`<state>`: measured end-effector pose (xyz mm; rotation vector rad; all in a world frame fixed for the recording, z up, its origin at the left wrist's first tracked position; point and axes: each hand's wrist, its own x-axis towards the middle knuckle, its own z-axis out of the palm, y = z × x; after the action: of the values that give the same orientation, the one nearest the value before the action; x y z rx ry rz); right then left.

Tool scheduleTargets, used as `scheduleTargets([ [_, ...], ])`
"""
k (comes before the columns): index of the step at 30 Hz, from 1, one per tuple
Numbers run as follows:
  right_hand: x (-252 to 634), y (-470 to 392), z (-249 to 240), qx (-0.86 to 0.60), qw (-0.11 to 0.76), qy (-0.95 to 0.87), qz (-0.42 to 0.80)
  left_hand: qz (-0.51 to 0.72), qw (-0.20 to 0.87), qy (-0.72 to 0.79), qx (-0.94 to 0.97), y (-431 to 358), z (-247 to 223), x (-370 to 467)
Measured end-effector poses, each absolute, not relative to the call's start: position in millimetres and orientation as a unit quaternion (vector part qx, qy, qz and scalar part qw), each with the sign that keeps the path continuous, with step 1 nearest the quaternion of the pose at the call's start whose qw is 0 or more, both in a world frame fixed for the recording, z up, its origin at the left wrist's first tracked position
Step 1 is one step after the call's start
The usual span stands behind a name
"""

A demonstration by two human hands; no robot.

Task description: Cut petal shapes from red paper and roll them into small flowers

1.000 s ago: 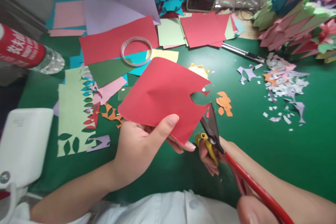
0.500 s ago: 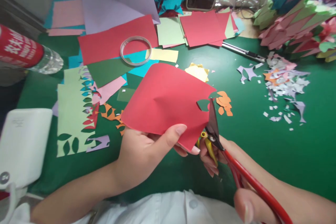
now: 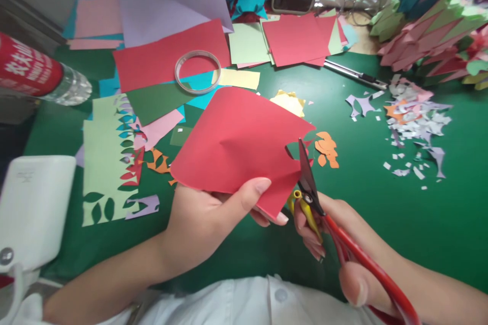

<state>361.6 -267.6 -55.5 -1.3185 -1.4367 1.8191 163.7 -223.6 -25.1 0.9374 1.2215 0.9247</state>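
– Above the green worktop (image 3: 438,228), the notched side of the red sheet (image 3: 240,137) has edged right since a second earlier, and the upper blade of the scissors (image 3: 341,233) now crosses it. Where does the sheet hang?

– Held up off the surface, bowed, its notched side turned to the blades.

– And the scissors?

– Tip pointing away from the wearer at the notch; the lower blade is largely hidden behind the paper.

– Hands?

– The left hand (image 3: 213,213) pinches the near edge, thumb on top, fingertips beneath; the right hand (image 3: 343,213) is closed round the red handles.

– What would keep the cut clean?

– Likely a flatter sheet, turned by the left hand into steady blades, with small bites near the notch, where thin points could bend. The left thumb is best kept well back.

– Smallest detail?

– Orange cutouts (image 3: 326,150) lie just beyond the notch, worth not sweeping aside.
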Motion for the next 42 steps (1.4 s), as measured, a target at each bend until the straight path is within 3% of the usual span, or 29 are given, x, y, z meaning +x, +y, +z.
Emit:
scheduleTargets([
  [10,372.8,-259.7,-59.9,-0.438,0.185,-0.578,0.663,0.356,0.485,0.557,0.572,-215.8,-24.2,151.3],
  [18,374.4,-249.0,-46.7,-0.465,0.157,-0.565,0.664,0.354,0.543,0.536,0.541,-211.1,-20.6,149.0],
  [33,381.1,-239.7,-34.9,-0.479,0.101,-0.570,0.659,0.320,0.522,0.590,0.527,-207.0,-14.7,142.5],
  [42,382.6,-236.6,-31.6,-0.476,0.086,-0.576,0.658,0.332,0.546,0.549,0.538,-202.3,-17.4,136.9],
])
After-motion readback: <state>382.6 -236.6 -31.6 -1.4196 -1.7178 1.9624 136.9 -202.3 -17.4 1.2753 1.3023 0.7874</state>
